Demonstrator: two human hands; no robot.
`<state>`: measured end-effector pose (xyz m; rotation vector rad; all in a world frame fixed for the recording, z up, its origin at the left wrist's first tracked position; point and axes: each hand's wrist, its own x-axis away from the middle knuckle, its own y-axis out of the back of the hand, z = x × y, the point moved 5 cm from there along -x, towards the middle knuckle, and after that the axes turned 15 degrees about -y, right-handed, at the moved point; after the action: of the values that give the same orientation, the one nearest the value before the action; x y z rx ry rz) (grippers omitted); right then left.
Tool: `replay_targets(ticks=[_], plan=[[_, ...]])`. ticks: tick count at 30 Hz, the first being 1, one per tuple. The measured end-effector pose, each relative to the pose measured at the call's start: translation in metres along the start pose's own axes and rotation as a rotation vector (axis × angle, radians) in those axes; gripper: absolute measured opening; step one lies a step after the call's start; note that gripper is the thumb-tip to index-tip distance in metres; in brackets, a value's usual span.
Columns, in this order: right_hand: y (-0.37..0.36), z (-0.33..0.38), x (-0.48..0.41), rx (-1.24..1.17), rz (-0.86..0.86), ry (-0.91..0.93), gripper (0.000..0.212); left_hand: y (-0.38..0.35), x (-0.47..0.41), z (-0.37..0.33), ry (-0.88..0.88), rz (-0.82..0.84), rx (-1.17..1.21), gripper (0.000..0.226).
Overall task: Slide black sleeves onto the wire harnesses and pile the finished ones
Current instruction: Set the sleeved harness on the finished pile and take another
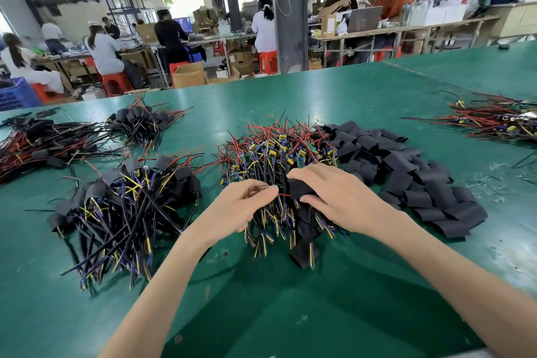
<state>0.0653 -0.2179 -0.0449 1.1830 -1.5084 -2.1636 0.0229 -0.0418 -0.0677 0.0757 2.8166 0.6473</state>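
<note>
My left hand [244, 206] pinches the end of a wire harness, whose red wire [284, 195] runs across to my right hand [334, 195]. That hand grips a black sleeve [300, 190] with the wire entering it. Both hands hover over the middle pile of unsleeved harnesses [276, 154], a tangle of red, black, yellow and purple wires with small circuit boards. To its right lies a heap of flat black sleeves [406, 177]. A pile of sleeved harnesses [130, 206] lies to the left of my hands.
More sleeved harnesses lie at the far left [43, 142] and back left [142, 122]; another bundle of red-wired harnesses [499, 119] sits at the right edge. A loose sleeve [302, 254] lies near the middle pile's front. Other workers sit at benches beyond the green table [290, 299].
</note>
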Motion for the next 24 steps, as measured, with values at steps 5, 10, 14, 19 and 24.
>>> replay_targets(ticks=[5,10,14,19,24], plan=[[-0.003,0.003,0.000,-0.050,0.040,0.011,0.042,0.002,-0.003,-0.005,-0.098,-0.082,-0.189,0.010],[-0.003,0.008,0.001,-0.098,0.050,0.019,0.042,-0.003,-0.001,-0.016,-0.146,-0.093,-0.088,0.014],[-0.002,0.011,0.003,-0.141,0.021,0.023,0.043,-0.009,-0.001,-0.019,-0.179,-0.091,-0.093,0.015],[-0.001,0.005,0.001,-0.274,-0.014,-0.048,0.043,-0.007,-0.001,-0.018,-0.167,-0.058,-0.088,0.015],[-0.003,0.008,0.003,-0.372,0.046,-0.054,0.043,-0.006,0.000,-0.021,-0.191,-0.003,-0.239,0.015]])
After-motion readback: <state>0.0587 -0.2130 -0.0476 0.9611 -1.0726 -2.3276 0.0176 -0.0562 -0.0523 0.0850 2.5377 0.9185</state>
